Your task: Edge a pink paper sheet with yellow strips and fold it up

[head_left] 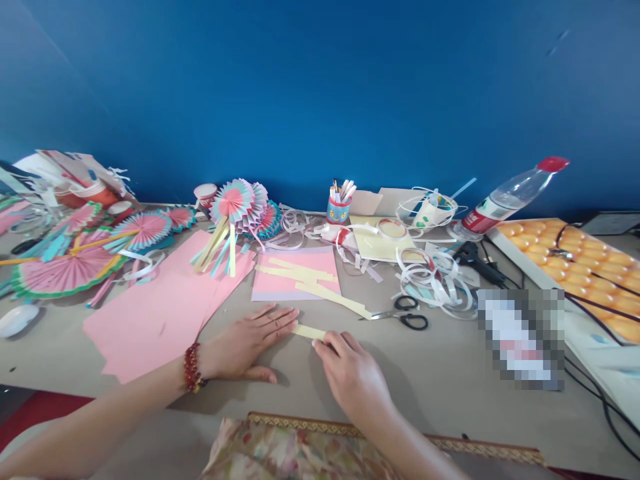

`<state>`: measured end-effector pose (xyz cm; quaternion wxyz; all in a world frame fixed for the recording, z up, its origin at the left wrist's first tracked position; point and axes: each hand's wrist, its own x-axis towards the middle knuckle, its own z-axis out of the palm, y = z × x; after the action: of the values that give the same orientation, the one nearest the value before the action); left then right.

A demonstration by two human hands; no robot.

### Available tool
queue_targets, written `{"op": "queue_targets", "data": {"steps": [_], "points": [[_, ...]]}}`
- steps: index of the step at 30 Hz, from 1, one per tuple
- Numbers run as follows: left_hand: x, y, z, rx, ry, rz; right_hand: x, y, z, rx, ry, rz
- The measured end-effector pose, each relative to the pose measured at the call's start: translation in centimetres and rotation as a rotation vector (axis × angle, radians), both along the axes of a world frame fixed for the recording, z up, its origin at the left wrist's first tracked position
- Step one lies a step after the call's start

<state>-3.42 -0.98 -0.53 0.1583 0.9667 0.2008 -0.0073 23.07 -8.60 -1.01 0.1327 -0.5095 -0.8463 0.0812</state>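
A narrow pale yellow paper strip (309, 332) lies on the table between my hands. My left hand (253, 340) rests flat with the fingers stretched out, its fingertips over the strip's left end. My right hand (353, 373) is closed, thumb and fingers pinching the strip's right end, which they hide. Just beyond, several more yellow strips (295, 272) lie crossed on a pink sheet (273, 291) with lilac edges. Black-handled scissors (406, 315) lie slightly open to the right, their tips touching one strip's end.
Large pink sheets (155, 320) spread at the left, near folded paper fans (70, 267) and pleated rosettes (240, 203). A pen cup (339, 205), curled white strips (445, 287), a glue gun (480, 263) and a tilted-looking bottle (505, 200) stand or lie behind and right. Cables run along the right.
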Motion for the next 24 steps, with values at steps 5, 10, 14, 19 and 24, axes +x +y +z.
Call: {"op": "queue_targets", "data": {"steps": [5, 10, 14, 19, 24], "points": [[0.1, -0.2, -0.4, 0.004, -0.026, 0.013, -0.4, 0.1, -0.2, 0.003, -0.011, -0.002], [0.0, -0.1, -0.2, 0.006, -0.036, 0.001, -1.2, 0.3, -0.3, 0.025, -0.049, 0.004], [0.0, -0.1, -0.3, 0.014, -0.014, 0.002, -1.8, 0.3, -0.4, 0.034, -0.073, 0.003], [0.1, -0.1, -0.5, 0.002, -0.030, -0.006, -2.8, 0.4, -0.3, 0.054, -0.091, 0.011], [-0.4, 0.3, 0.0, -0.051, -0.060, -0.011, -3.2, 0.6, 0.0, 0.058, -0.125, 0.025]]}}
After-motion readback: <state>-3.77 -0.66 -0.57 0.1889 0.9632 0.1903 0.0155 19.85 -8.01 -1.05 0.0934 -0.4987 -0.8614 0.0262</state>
